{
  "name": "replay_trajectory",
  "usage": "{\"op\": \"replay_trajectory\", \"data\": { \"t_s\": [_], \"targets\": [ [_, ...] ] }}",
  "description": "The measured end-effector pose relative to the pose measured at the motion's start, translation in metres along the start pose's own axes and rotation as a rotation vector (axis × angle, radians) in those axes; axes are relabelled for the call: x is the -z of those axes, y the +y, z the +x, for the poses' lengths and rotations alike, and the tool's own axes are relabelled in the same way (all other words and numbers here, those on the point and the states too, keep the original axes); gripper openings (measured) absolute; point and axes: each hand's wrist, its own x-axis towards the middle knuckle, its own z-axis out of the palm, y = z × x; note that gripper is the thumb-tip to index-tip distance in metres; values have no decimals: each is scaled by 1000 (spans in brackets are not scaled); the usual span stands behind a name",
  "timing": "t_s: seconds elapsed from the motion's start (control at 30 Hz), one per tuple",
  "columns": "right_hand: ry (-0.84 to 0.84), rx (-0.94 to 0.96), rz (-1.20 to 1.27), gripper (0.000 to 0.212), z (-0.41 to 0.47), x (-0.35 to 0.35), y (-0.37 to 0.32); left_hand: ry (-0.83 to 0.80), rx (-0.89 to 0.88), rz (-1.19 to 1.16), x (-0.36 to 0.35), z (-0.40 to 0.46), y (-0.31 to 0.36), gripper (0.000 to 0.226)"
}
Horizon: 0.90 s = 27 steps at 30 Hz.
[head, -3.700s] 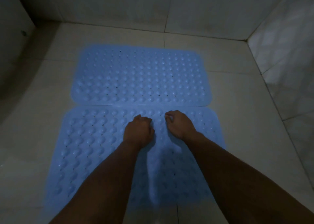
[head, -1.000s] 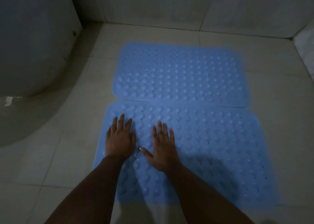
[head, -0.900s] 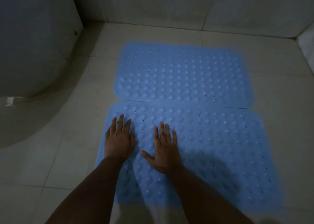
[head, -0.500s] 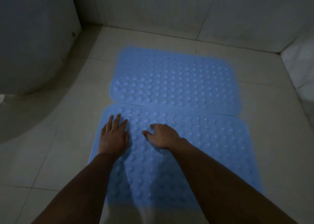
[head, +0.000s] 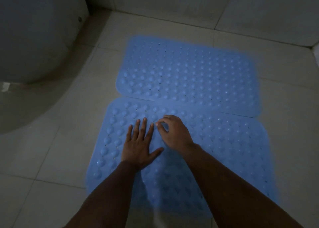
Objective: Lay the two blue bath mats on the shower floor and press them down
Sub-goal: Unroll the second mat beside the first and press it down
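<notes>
— Looking down at the floor (head: 284, 141), where are the two blue mats?
— Both lie flat on the pale tiles. The far mat (head: 188, 72) sits near the wall (head: 172, 1); the near mat (head: 224, 150) lies just in front of it, their long edges touching or slightly overlapping, I cannot tell which.
— And the hands?
— Both are on the left part of the near mat. The left hand (head: 138, 146) lies flat, fingers straight and spread, palm on the bumps, grasping nothing. The right hand (head: 174, 132) is just beside it with fingers curled under, fingertips down on the mat; I cannot tell whether they pinch any of it.
— Anything else?
— A rounded white fixture (head: 34, 37) bulges in at the left.
</notes>
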Motion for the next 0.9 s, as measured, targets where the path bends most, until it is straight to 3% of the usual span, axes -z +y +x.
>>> {"op": "replay_trajectory", "data": {
  "t_s": [0.13,0.3,0.47,0.6,0.7,0.8,0.9],
  "targets": [
    [68,4,38,38,13,-7,10,29,-10,-9,1,1,-1,89],
    [284,73,42,35,25,-9,20,53,-12,-8,-3,3,-3,91],
    [204,29,-5,38,26,0,17,-88,-39,-35,2,4,-6,109],
    [151,4,-96,30,37,12,-9,-206,-64,-176,26,12,-20,94],
    [100,-8,-137,26,44,9,-36,-14,-55,-244,44,14,-44,71],
    [36,57,-153,27,32,-16,-61,139,36,-170,49,7,-78,57],
    [-38,76,-193,52,8,-66,-76,188,173,-133,53,-5,-106,58]
  ]
}}
